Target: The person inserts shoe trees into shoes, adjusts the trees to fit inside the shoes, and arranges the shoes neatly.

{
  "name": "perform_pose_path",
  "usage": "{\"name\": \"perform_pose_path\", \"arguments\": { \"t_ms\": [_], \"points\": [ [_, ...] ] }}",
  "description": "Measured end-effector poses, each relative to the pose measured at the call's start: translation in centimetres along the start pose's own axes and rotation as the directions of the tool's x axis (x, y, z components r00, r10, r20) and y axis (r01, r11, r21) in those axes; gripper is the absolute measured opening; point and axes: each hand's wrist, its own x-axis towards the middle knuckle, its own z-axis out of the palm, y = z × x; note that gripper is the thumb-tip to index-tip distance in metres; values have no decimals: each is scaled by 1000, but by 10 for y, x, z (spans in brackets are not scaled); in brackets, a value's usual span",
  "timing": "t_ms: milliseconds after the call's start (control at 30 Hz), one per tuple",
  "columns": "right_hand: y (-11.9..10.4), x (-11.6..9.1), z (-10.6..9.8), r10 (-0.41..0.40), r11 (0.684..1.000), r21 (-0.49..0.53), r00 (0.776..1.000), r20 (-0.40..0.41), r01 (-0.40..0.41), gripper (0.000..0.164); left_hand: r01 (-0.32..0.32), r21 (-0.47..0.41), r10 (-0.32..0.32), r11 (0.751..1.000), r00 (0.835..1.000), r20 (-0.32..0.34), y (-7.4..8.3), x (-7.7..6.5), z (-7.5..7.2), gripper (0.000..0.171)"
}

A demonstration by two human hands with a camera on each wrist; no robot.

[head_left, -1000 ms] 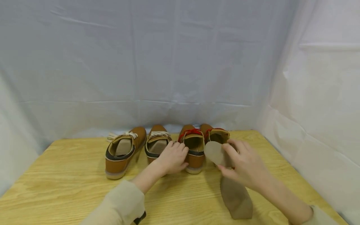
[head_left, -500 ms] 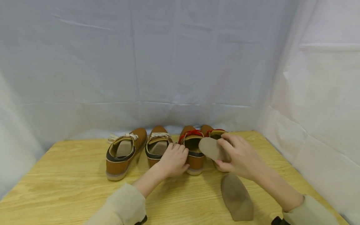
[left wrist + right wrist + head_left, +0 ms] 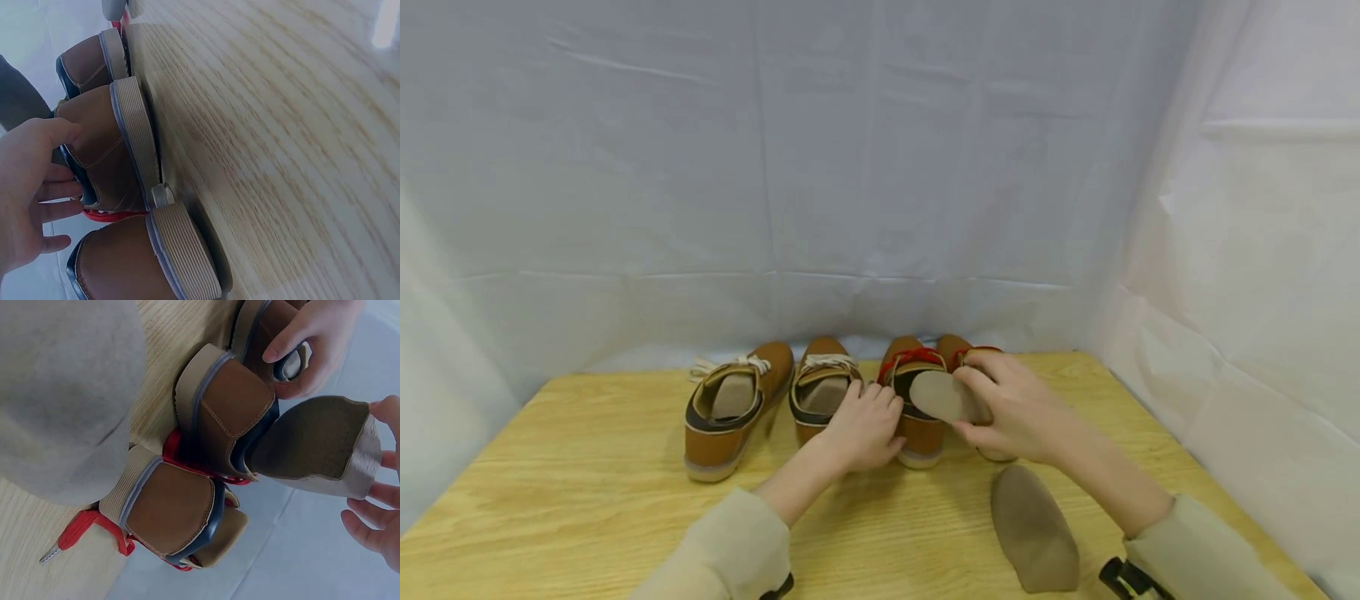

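Note:
My right hand (image 3: pixel 1015 412) pinches a grey-beige insole (image 3: pixel 936 396) by its rear end, thumb on one side and fingers on the other. In the right wrist view the front of that insole (image 3: pixel 306 440) enters the opening of a brown shoe (image 3: pixel 234 400) with red laces. My left hand (image 3: pixel 863 427) holds this same shoe at its heel and collar; in the left wrist view the thumb lies on the brown heel (image 3: pixel 100 125). A second insole (image 3: pixel 1036 529) lies on the table in front. Another red-laced shoe (image 3: pixel 952 346) stands to the right, partly behind my right hand.
Two brown shoes with white laces stand on the left, a far-left one (image 3: pixel 709 446) and one beside it (image 3: pixel 822 344), each with a grey insole inside. The wooden table (image 3: pixel 587 500) ends at hanging white cloth (image 3: pixel 865 167) behind and at the sides.
My right hand has moved left with the insole, from in front of the rightmost shoe to over the opening of the inner red-laced one. My left hand has stayed in place.

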Motion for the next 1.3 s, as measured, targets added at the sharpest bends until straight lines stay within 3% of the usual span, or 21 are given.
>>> {"name": "perform_pose_path", "arguments": {
  "t_ms": [467, 867, 1300],
  "points": [
    [3, 11, 14, -16, 999, -44, 998, 54, 19, 52, -9, -17, 8, 1000, 999, -33, -1, 0, 1, 44],
    [5, 17, 19, 8, 998, -68, 992, 125, 0, 54, -10, 3, 10, 1000, 1000, -19, -3, -1, 0, 45],
    [10, 23, 27, 48, 999, -27, 985, 167, -44, 55, -34, 7, 34, 999, 999, -14, -4, 0, 1, 48]
  ]
}}
